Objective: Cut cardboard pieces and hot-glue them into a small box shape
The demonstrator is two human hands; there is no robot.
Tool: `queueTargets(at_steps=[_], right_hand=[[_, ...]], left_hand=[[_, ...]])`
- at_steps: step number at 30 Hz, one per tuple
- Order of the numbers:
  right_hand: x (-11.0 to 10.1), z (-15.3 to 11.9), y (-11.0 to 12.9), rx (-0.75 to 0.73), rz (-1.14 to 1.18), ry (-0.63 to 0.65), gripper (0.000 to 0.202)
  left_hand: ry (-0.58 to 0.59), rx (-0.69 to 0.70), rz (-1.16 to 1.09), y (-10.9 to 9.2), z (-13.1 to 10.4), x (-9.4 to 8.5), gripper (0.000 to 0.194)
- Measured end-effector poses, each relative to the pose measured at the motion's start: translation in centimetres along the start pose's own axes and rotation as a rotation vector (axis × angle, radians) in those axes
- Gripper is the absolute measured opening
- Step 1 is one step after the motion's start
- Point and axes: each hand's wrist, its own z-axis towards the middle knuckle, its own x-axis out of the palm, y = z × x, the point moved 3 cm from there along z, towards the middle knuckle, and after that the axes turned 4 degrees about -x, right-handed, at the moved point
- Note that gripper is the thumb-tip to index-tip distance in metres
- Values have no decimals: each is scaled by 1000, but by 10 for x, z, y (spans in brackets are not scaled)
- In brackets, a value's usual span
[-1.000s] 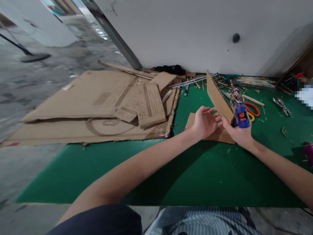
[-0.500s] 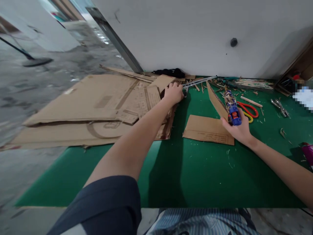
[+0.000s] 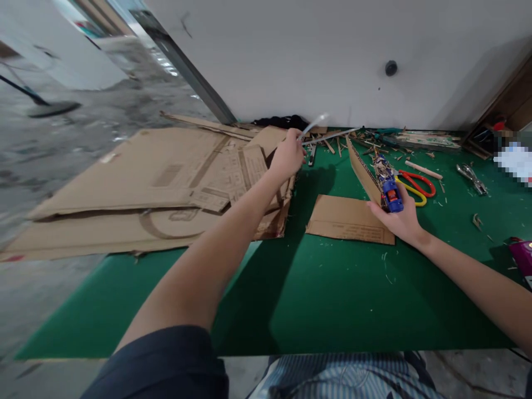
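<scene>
My left hand is stretched out over the right edge of the cardboard stack and grips a thin whitish stick, lifted off the green table. My right hand holds a blue glue gun together with an upright strip of cardboard. The strip stands on edge at the far side of a flat cardboard piece.
Red and yellow scissors lie right of the glue gun. Metal pliers, a wooden dowel, rods and scraps litter the table's far edge by the white wall. A magenta object sits at the right edge.
My left hand left the upright strip, reached to the far edge of the cardboard stack, and has now lifted a thin whitish stick. My right hand kept the glue gun and strip.
</scene>
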Motion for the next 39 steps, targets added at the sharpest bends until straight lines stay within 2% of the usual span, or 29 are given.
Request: queueTargets(at_steps=[3,5,6,10,13,15,17,19,24,28,33,35,39], right_hand=[[1,0,-1,6,-13,0,47],[1,0,0,13,-17,4,48],[1,0,0,14,-17,8,48],[0,-1,-1,3,-16,25,47],[1,-1,-5,-9,-7,19,45],[2,-1,-8,-10,-3,17,44],[2,-1,-8,2,-1,19,44],[2,-1,-7,19,-3,23,44],[1,0,-3,35,-7,24,44],[1,0,-4,22,-24,25,44],[1,0,-4,27,-23,18,46],[1,0,-4,24,-25,17,48],[2,-1,-4,22,-19,29,47]], left_hand=[[-74,-38,-405,-3,-22,-7,22],[-123,-41,-727,-11,-38,-11,8],[-131,-43,-834,-17,-46,-13,9],[-26,-52,-949,-62,-81,-29,18],[10,-28,-1053,-102,-108,-55,10],[73,-85,-1103,-121,-121,-72,6],[56,-113,-1102,-130,-127,-85,4],[67,-96,-1120,-132,-128,-90,6],[85,-94,-1212,-126,-123,-82,21],[50,-110,-1140,-124,-123,-76,9],[-19,-97,-1069,-123,-123,-80,12],[47,-83,-968,-123,-125,-83,12],[313,29,-646,-131,-141,-87,19]])
